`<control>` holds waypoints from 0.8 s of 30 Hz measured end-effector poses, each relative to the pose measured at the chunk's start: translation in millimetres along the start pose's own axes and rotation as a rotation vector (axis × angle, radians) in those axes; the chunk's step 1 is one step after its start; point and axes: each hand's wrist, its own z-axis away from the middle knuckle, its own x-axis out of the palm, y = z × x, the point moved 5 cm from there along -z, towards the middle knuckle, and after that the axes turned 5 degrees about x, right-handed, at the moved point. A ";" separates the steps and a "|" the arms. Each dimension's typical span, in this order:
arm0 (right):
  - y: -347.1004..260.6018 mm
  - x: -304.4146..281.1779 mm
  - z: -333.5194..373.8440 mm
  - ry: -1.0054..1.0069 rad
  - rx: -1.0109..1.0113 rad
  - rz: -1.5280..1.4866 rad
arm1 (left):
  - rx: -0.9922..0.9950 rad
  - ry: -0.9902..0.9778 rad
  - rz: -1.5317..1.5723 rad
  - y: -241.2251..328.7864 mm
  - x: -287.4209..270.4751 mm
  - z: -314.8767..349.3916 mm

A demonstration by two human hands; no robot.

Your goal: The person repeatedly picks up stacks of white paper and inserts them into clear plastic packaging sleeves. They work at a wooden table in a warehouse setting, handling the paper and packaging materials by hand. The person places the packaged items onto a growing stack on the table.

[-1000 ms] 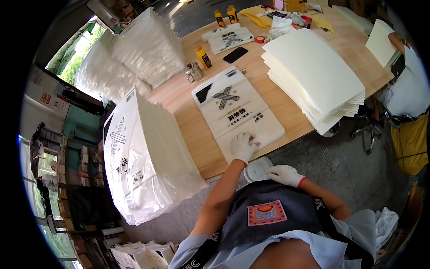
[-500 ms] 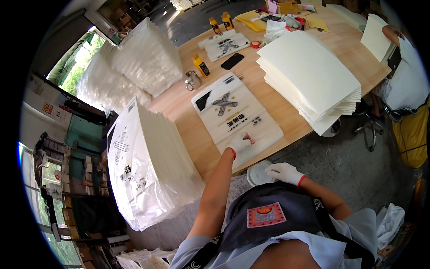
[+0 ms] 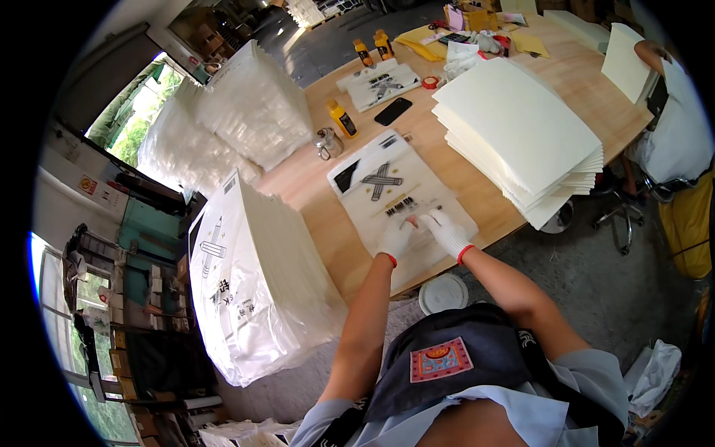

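Observation:
A flat stack of clear printed plastic bags (image 3: 372, 208) lies on the table before me, dark pencil drawings on the top one. White knitted gloves with red cuffs cover both hands. My left hand (image 3: 396, 237) is at the near part of the top bag, its fingers closed on the film, bare fingertips showing. Close beside it, my right hand (image 3: 448, 235) rests on the same bag, fingers stretched forward and slightly apart. The fingertips of both hands nearly meet. Fine contact with the thin film is hard to make out.
A tall stack of filled bags (image 3: 253, 298) stands left; wrapped bundles (image 3: 257, 104) rise behind it. White paper sheets (image 3: 521, 127) are piled right. Beyond the bags are a glass jar (image 3: 328, 143), orange bottle (image 3: 342, 119) and phone (image 3: 393, 112). Another person (image 3: 678, 112) sits far right.
My right hand has moved from above the round lid by the table edge up onto the bag, beside my left hand. The left stays on the bag. The whole view has shifted slightly.

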 end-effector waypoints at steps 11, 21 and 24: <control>-16.5 -92.5 53.9 -0.522 0.351 0.143 | 0.113 0.172 0.747 100.4 -45.1 18.2; -34.7 -30.6 53.8 -0.127 -0.505 0.498 | 0.861 -0.323 -0.032 259.2 44.5 141.6; 10.7 -42.0 64.5 -0.145 -0.679 0.370 | 0.669 -0.081 -0.083 235.6 43.6 103.6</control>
